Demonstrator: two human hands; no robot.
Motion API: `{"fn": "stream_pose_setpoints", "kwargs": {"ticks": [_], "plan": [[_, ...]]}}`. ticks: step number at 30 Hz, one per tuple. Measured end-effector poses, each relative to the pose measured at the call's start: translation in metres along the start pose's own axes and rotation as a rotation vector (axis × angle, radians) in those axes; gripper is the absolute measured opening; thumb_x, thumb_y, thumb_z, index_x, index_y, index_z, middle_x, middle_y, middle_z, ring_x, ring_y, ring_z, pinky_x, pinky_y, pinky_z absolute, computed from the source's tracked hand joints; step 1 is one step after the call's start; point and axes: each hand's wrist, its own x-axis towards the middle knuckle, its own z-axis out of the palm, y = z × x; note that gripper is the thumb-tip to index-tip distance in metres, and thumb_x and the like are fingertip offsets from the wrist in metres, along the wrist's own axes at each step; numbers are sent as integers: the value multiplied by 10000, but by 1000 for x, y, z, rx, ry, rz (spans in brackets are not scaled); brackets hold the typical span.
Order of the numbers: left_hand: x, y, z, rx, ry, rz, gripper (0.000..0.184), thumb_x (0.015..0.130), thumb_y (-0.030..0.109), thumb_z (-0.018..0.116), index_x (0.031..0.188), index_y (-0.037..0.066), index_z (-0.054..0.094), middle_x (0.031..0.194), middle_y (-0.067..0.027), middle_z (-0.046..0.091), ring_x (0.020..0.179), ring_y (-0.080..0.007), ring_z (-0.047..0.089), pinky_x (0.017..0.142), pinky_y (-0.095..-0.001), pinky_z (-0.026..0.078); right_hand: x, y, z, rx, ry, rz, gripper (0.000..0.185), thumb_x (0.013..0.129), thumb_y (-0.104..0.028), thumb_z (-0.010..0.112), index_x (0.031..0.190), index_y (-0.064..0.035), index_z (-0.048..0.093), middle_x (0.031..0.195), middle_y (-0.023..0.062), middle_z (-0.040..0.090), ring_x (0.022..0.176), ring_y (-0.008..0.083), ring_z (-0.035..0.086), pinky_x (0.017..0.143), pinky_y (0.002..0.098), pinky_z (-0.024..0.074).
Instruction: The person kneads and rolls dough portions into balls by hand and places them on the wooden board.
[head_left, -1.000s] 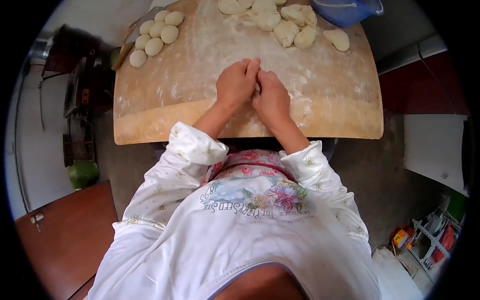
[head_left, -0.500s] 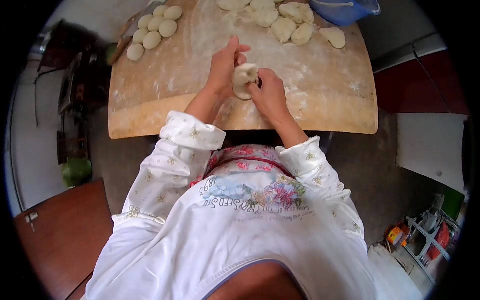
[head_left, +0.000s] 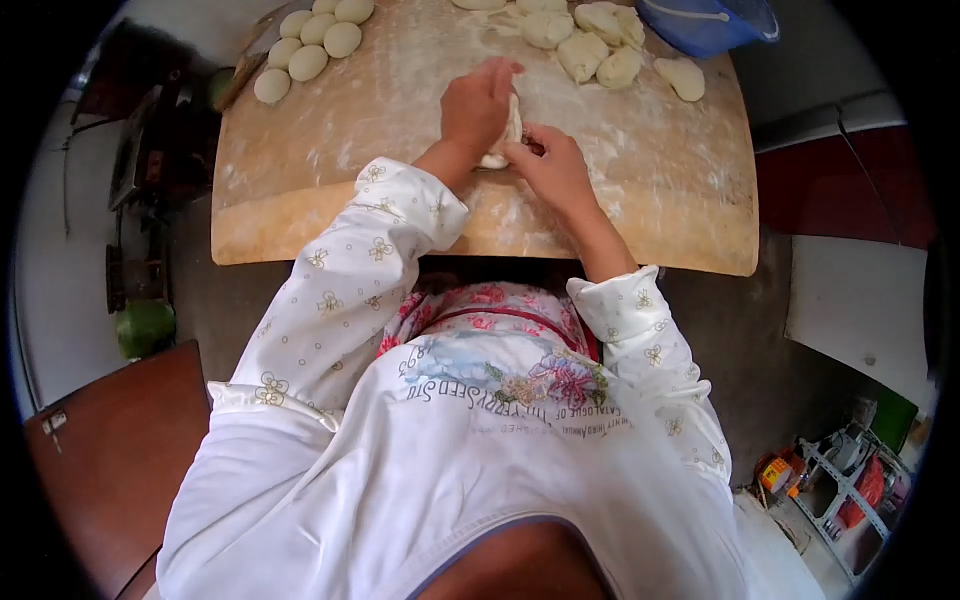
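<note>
Over the table [head_left: 330, 215], a piece of dough [head_left: 514, 122] is pinched at its right edge by the bent fingers [head_left: 543, 134] of the right hand [head_left: 556, 166] and touched on its left by the left hand [head_left: 474, 108], whose grip cannot be told.

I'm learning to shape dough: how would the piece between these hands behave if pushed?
The dough piece probably dents and bends easily, its edge looking uneven. Held between the left hand and right hand, it would likely squash rather than roll. Floury-looking streaks on the board suggest little sticking.
</note>
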Motion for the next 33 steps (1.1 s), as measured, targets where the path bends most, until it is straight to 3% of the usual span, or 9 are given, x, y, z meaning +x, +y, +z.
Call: {"fn": "stream_pose_setpoints", "kwargs": {"ticks": [3, 6, 9, 12, 18, 24, 25, 29, 33], "plan": [[1, 11, -6, -582, -2, -476, 370, 931, 330, 562, 963, -20, 678, 681, -41, 603, 603, -128, 526, 579, -289, 449, -7, 11, 12, -45, 192, -166, 218, 739, -140, 653, 890, 17, 647, 858, 190, 585, 817, 368, 571, 738, 428, 462], [-6, 42, -43, -446, -359, -635, 313, 936, 310, 569, 919, 19, 681, 734, -51, 631, 607, -167, 557, 570, -298, 451, -13, 16, 28, -79, 296, -283, 195, 747, -81, 611, 917, -1, 664, 900, 203, 587, 863, 386, 576, 759, 447, 473], [-33, 27, -19, 465, -19, 517, 275, 949, 309, 546, 894, 71, 672, 749, -70, 653, 606, -250, 584, 565, -342, 462, -11, 16, 29, -159, 255, -259, 207, 734, -35, 579, 917, -1, 669, 920, 215, 585, 889, 400, 578, 770, 457, 479], [-27, 19, -13, 313, -32, 476, 250, 980, 287, 475, 992, 120, 662, 779, -108, 654, 693, -348, 608, 658, -421, 487, -1, 18, 24, -173, 229, -211, 189, 724, -38, 592, 890, 9, 668, 908, 220, 583, 880, 397, 579, 763, 460, 477], [6, 9, -6, 359, -188, 98, 246, 968, 283, 509, 1023, 89, 650, 751, -96, 669, 708, -277, 639, 642, -369, 491, 4, -1, 8, -26, 90, -58, 202, 729, -96, 656, 906, 3, 664, 862, 211, 576, 850, 390, 570, 738, 458, 463], [-5, 29, -36, -724, -410, -772, 336, 952, 328, 537, 1064, 28, 636, 771, -70, 659, 697, -133, 571, 627, -312, 471, -15, 10, 20, -27, 271, -297, 217, 772, -78, 635, 979, -24, 673, 906, 175, 589, 856, 348, 576, 763, 405, 466], [-11, 42, -43, -614, -395, -862, 326, 966, 333, 508, 1005, 46, 659, 792, -84, 647, 676, -200, 577, 639, -354, 473, -19, 14, 22, -18, 257, -340, 219, 785, -73, 628, 994, -34, 680, 919, 160, 591, 845, 331, 580, 769, 387, 470], [-54, 26, -19, 345, 3, 218, 269, 960, 302, 487, 912, 114, 673, 791, -112, 637, 730, -366, 586, 676, -470, 471, -21, 14, 38, -114, 291, -393, 174, 730, 31, 575, 894, 39, 629, 934, 220, 585, 894, 403, 564, 775, 465, 466], [-32, 25, -14, 301, -33, 232, 280, 959, 310, 488, 915, 99, 667, 791, -134, 662, 749, -361, 617, 664, -453, 481, -1, 13, 34, -207, 284, -238, 172, 758, -32, 590, 913, 29, 635, 905, 227, 594, 850, 408, 575, 753, 464, 468]]}}
